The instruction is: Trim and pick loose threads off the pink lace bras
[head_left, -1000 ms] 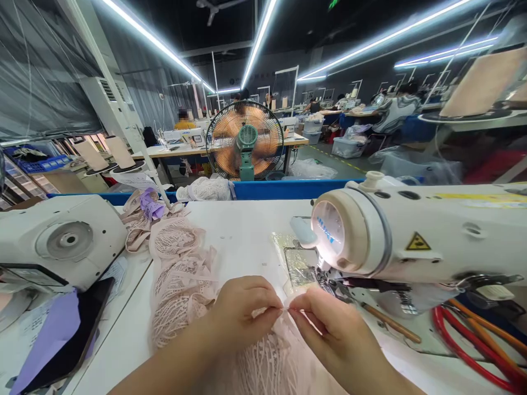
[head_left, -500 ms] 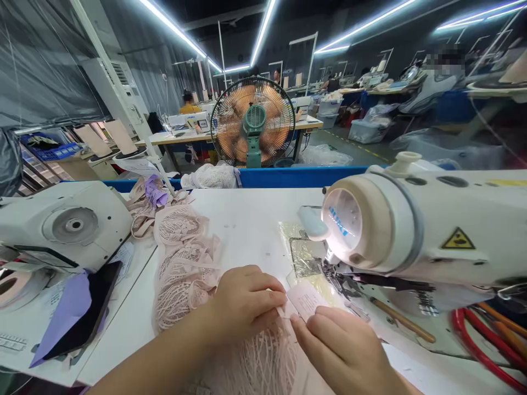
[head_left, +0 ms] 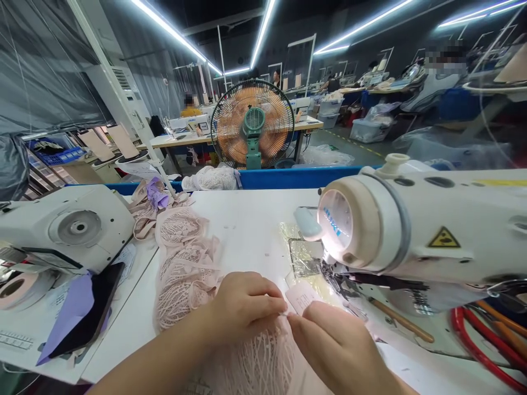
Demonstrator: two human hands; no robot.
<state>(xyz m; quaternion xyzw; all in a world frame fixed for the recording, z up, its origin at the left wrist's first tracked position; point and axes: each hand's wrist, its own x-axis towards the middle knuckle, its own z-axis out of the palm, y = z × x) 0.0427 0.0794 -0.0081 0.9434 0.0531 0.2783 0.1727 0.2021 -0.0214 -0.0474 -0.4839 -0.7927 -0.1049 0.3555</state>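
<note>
Left hand: the left hand (head_left: 247,304) is curled shut, thumb and forefinger pinched on the edge of the lace piece (head_left: 263,365), right where the two hands meet.
Right hand: the right hand (head_left: 337,345) is closed too, fingertips nipping the near corner of the label (head_left: 302,296) and pressing it to the lace edge.
Where the work lies: the lace piece is on the table (head_left: 247,219), close to the person; the label pokes out beyond the fingers, just short of the presser foot (head_left: 333,274) of the sewing machine (head_left: 411,230).
Done, as I judge it: label and lace edge are brought together in the fingers. A pile of lace pieces (head_left: 183,258) sits to the left of the hands.
Left, as I judge it: the label is not under the foot and no stitching shows on it — the pair has not reached the needle.
Hidden or unclear: the exact pinch points sit behind the knuckles, so how much of the label each hand has is hard to tell; the print on the label is too small to read; the needle is lost in the lamp glare; the lace runs off the bottom edge.
Around: a second machine (head_left: 69,230) at far left, red cables (head_left: 477,340) at right — a fan (head_left: 253,123) beyond the table.
</note>
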